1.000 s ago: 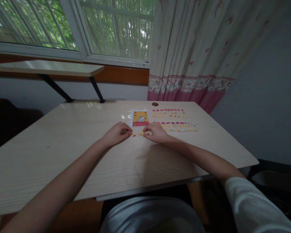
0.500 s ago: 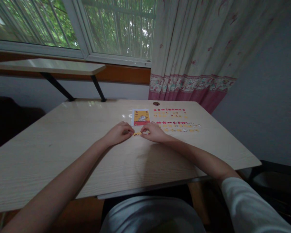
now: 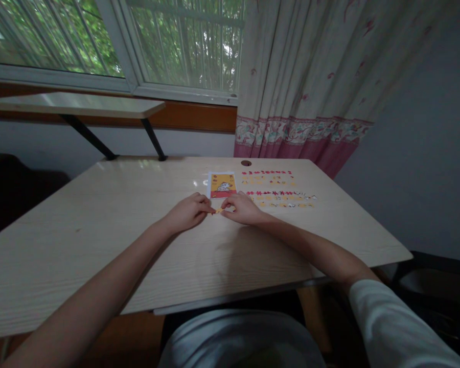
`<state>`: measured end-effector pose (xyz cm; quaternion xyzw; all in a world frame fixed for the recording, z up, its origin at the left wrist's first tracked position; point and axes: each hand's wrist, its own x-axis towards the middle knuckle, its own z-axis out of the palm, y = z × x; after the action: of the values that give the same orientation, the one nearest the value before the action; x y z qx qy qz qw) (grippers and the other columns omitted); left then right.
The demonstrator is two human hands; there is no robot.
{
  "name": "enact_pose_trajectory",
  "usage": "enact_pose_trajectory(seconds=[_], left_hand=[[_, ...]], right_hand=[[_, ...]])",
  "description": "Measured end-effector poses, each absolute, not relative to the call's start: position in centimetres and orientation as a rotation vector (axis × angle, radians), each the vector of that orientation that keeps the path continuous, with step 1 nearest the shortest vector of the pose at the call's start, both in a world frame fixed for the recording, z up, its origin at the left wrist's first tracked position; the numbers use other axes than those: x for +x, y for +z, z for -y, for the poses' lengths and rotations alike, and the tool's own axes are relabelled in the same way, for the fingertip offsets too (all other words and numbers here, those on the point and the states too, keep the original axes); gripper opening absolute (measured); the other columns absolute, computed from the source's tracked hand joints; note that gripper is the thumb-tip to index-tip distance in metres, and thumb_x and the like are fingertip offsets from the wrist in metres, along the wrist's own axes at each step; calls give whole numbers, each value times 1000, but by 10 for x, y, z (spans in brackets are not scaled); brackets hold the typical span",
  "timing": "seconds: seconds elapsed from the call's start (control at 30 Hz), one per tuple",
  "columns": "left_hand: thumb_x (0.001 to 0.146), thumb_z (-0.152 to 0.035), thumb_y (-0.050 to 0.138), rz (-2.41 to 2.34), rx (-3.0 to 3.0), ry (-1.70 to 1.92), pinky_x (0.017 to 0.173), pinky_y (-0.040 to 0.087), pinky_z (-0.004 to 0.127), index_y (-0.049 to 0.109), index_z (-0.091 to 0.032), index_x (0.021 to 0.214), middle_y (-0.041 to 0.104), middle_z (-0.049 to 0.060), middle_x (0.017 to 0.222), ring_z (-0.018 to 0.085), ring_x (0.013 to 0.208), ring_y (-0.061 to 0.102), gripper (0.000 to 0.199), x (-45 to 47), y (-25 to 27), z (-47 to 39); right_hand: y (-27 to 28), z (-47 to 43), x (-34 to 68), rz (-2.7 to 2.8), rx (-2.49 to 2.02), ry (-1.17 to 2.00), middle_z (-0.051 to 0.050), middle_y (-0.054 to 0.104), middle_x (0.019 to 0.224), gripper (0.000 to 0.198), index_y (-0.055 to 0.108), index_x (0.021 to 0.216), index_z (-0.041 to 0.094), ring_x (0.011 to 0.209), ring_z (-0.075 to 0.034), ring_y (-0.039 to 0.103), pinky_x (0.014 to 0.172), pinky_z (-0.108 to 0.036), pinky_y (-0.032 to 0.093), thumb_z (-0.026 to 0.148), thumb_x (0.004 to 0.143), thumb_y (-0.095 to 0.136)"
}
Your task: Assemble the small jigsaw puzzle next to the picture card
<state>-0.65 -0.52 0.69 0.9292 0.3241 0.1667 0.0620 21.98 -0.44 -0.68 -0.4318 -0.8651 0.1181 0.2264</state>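
Note:
Small yellow jigsaw puzzle pieces lie on the desk between my hands, just below the picture card. My left hand rests on the desktop at their left, its fingers closed and the fingertips on the pieces' left end. From the right, my right hand pinches a yellow piece between thumb and fingertips. The fingers cover part of the pieces. Behind them lies a picture card with a white animal on yellow and red.
Rows of red puzzle pieces, yellow pieces and mixed pieces lie right of the card on the wooden desk. A raised shelf stands at the back left. A curtain hangs behind.
My left fingers have shifted slightly right and now cover more of the yellow pieces' left end. My right hand stays nearly in place, still pinching. The view has shifted a little.

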Motion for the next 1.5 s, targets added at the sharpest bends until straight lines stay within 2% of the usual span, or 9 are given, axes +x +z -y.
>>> enact_pose_trajectory(seconds=[0.2, 0.37, 0.53, 0.8, 1.07, 1.5], left_hand=[[87, -12, 48, -995, 2957, 419, 78, 46, 33, 74, -19, 100, 64, 9, 93, 21, 86, 55, 29, -4, 10, 9], [87, -13, 49, -999, 2967, 398, 78, 47, 34, 73, -19, 101, 64, 9, 92, 21, 87, 55, 28, -2, 12, 10], [88, -13, 49, -1011, 2969, 392, 78, 47, 34, 73, -19, 100, 64, 9, 93, 22, 88, 55, 28, -2, 12, 10], [88, -13, 49, -1033, 2962, 369, 79, 47, 34, 72, -19, 101, 64, 8, 92, 22, 89, 55, 27, -2, 14, 11], [88, -13, 49, -992, 2980, 422, 78, 47, 34, 72, -20, 100, 65, 9, 92, 22, 88, 55, 26, -3, 10, 9], [89, -15, 48, -991, 2983, 423, 79, 47, 35, 72, -18, 99, 66, 9, 92, 23, 90, 54, 26, -2, 13, 11]], right_hand=[[4, 2, 230, 2404, -1166, 278, -5, 70, 97, 16, 70, 93, 19, 94, -20, 58, 87, -34, 38, 30, 82, 66], [17, 1, 255, 2408, -1193, 173, -6, 70, 92, 12, 73, 85, 19, 91, -20, 58, 86, -33, 37, 22, 84, 61], [10, 9, 268, 2413, -1255, 153, -7, 70, 93, 17, 74, 89, 19, 90, -20, 56, 83, -33, 36, 25, 87, 59], [1, 17, 261, 2471, -1258, 155, -7, 70, 93, 22, 74, 96, 21, 94, -20, 54, 88, -35, 32, 33, 90, 58], [-2, 18, 263, 2426, -1345, 194, -7, 71, 99, 20, 74, 97, 21, 98, -21, 54, 89, -35, 31, 30, 90, 58], [-6, 16, 263, 2375, -1344, 218, -6, 70, 95, 18, 73, 96, 20, 93, -19, 53, 86, -33, 31, 29, 88, 60]])
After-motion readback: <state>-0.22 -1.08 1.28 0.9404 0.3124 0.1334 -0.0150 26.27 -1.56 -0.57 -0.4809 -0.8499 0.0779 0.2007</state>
